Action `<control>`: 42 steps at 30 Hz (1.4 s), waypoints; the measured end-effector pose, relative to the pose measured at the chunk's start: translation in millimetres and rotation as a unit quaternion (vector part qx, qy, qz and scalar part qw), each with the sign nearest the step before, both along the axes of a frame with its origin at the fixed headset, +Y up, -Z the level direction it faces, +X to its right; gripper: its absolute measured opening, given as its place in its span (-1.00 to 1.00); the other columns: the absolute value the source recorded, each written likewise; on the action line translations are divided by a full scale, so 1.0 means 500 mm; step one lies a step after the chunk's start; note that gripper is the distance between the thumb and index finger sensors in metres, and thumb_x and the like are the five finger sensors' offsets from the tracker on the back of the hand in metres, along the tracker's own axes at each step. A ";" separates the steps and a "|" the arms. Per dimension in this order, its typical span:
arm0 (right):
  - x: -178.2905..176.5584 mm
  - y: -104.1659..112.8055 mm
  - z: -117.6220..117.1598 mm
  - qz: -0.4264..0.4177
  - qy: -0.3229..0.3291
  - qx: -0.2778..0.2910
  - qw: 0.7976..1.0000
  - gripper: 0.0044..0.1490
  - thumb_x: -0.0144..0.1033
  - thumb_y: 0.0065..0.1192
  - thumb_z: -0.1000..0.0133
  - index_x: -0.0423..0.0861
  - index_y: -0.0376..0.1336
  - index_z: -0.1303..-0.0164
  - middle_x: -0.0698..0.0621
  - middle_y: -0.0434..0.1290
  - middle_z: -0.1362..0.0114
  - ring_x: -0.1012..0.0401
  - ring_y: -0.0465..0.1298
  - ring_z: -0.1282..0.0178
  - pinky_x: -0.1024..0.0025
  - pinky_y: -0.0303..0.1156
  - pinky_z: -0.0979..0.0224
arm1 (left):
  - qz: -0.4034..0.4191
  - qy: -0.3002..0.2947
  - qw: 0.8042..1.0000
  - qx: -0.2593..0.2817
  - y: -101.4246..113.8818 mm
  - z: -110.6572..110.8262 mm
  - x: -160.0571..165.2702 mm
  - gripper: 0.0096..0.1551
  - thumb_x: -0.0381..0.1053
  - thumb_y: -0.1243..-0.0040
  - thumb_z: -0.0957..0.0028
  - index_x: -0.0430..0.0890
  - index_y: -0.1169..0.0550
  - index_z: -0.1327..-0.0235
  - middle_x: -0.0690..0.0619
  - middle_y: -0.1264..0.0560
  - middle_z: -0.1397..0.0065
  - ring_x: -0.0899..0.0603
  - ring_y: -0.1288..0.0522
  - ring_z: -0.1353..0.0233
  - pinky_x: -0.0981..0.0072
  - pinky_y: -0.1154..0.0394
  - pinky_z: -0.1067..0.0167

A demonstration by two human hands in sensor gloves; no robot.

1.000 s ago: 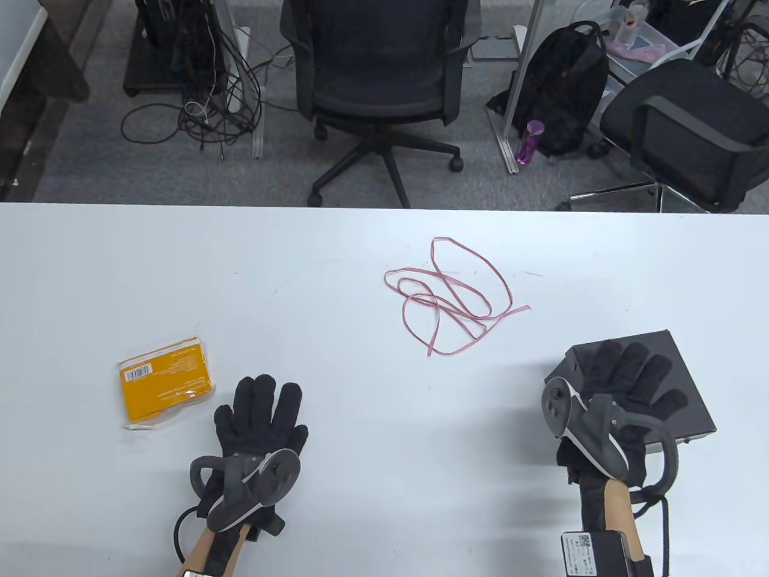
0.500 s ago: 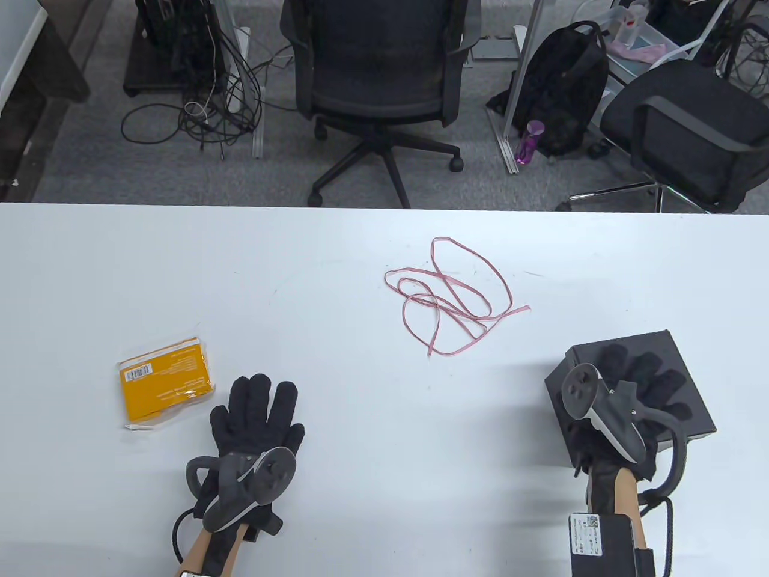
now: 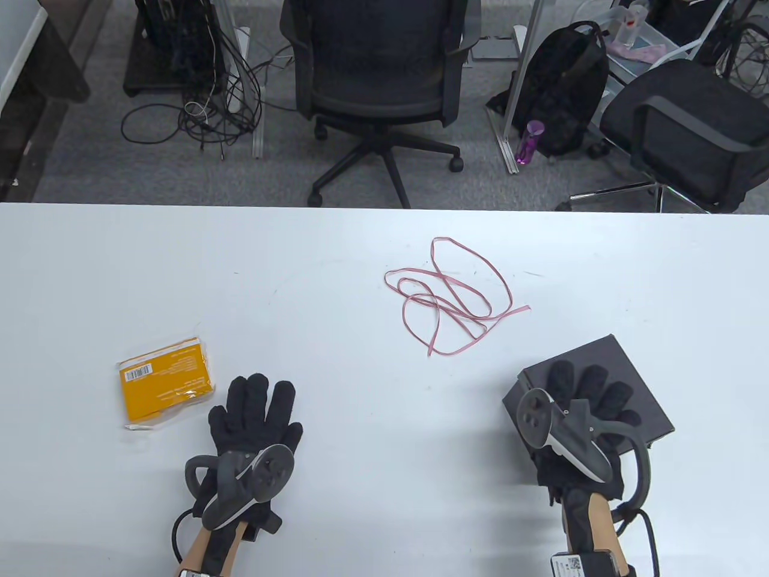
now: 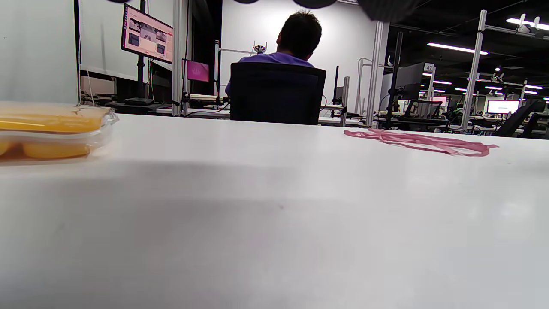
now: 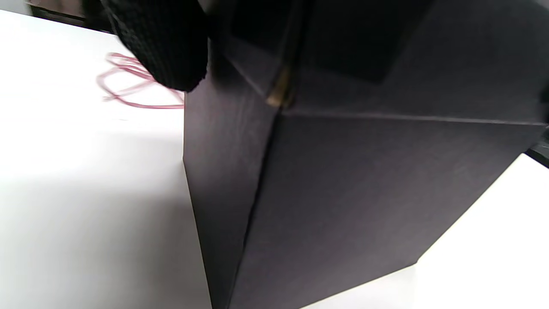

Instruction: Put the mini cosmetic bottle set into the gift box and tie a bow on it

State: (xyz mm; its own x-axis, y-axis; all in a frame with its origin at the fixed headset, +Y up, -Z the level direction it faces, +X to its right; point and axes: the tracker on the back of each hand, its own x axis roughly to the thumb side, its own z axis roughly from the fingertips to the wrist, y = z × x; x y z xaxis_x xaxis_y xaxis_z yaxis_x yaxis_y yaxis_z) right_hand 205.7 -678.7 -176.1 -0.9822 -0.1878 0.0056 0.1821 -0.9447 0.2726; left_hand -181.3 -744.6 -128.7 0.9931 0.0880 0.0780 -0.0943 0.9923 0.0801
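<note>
The mini cosmetic bottle set (image 3: 165, 384) is a flat yellow pack in clear wrap, lying at the table's left; it also appears low at the left edge (image 4: 47, 128) of the left wrist view. My left hand (image 3: 255, 415) lies flat on the table just right of the pack, fingers straight, holding nothing. The black gift box (image 3: 625, 366) stands closed at the front right. My right hand (image 3: 586, 396) grips it from above, fingers spread and bent over the lid. In the right wrist view a gloved finger (image 5: 163, 43) hangs by the box's side (image 5: 343, 193). The pink ribbon (image 3: 456, 294) lies loose mid-table.
The white table (image 3: 360, 421) runs the full width, with its far edge beyond the ribbon (image 4: 420, 141). Office chairs (image 3: 384, 90), cables and a backpack (image 3: 565, 90) stand on the floor behind it. A seated person (image 4: 296, 47) is visible far off.
My right hand has drawn the gift box leftward and toward me, turning it slightly, with the fingers bending over the lid. The left hand has barely moved.
</note>
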 end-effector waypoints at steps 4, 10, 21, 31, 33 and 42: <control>-0.048 0.000 0.023 -0.016 0.055 -0.002 0.998 0.33 -0.16 0.33 -0.22 -0.34 -0.49 -0.69 -0.64 -0.36 -0.65 -0.66 -0.20 -0.52 -0.68 -0.08 -0.41 | 0.004 0.002 1.000 0.000 0.001 0.000 -0.003 -0.18 0.26 0.12 -0.23 0.05 -0.06 -0.74 -0.24 0.04 -0.75 -0.51 0.03 -0.70 -0.56 -0.18 -0.44; -0.116 0.003 0.051 -0.058 0.136 -0.019 0.989 0.31 -0.22 0.34 -0.21 -0.30 -0.49 -0.69 -0.60 -0.40 -0.66 -0.64 -0.27 -0.51 -0.66 -0.15 -0.41 | 0.013 0.011 1.000 0.000 0.001 -0.003 -0.012 -0.18 0.26 0.12 -0.23 0.05 -0.06 -0.73 -0.24 0.04 -0.75 -0.51 0.03 -0.70 -0.56 -0.19 -0.44; -0.228 0.004 0.074 -0.196 0.310 -0.083 0.927 0.20 -0.28 0.38 -0.17 -0.06 -0.36 -0.71 -0.29 -0.44 -0.71 -0.37 -0.43 -0.57 -0.44 -0.39 -0.44 | 0.021 0.025 0.999 -0.003 -0.001 -0.006 -0.025 -0.19 0.26 0.12 -0.24 0.05 -0.06 -0.73 -0.24 0.04 -0.75 -0.51 0.03 -0.70 -0.56 -0.18 -0.44; -0.343 -0.002 0.061 -0.198 0.384 -0.097 0.896 0.20 -0.27 0.40 -0.13 -0.01 -0.33 -0.70 -0.22 -0.42 -0.72 -0.31 -0.43 -0.60 -0.40 -0.39 -0.47 | 0.031 0.040 0.999 -0.006 -0.004 -0.010 -0.039 -0.18 0.26 0.12 -0.24 0.05 -0.07 -0.74 -0.24 0.04 -0.75 -0.51 0.03 -0.70 -0.56 -0.19 -0.44; -0.353 -0.003 0.053 -0.200 0.385 -0.097 0.896 0.20 -0.27 0.40 -0.13 -0.01 -0.33 -0.71 -0.22 -0.41 -0.72 -0.31 -0.43 -0.60 -0.39 -0.39 -0.47 | 0.032 0.041 0.999 -0.006 -0.004 -0.010 -0.040 -0.19 0.26 0.12 -0.24 0.05 -0.06 -0.73 -0.24 0.05 -0.75 -0.51 0.03 -0.71 -0.56 -0.18 -0.44; -0.373 -0.006 0.036 -0.194 0.388 -0.087 0.897 0.20 -0.25 0.40 -0.12 -0.01 -0.33 -0.71 -0.23 -0.41 -0.73 -0.32 -0.42 -0.60 -0.40 -0.39 -0.48 | 0.032 0.042 0.999 -0.005 -0.006 -0.010 -0.043 -0.18 0.26 0.12 -0.24 0.04 -0.07 -0.74 -0.24 0.04 -0.75 -0.51 0.03 -0.70 -0.56 -0.19 -0.44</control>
State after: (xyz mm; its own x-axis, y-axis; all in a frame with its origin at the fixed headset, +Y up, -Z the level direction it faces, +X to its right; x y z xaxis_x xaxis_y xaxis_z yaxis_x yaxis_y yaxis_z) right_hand 19.1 -681.4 -157.9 -0.6616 0.2367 0.7115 0.0485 -0.9334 0.3557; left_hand -202.6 -747.7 -133.5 0.9884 0.1517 -0.0067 -0.1506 0.9853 0.0803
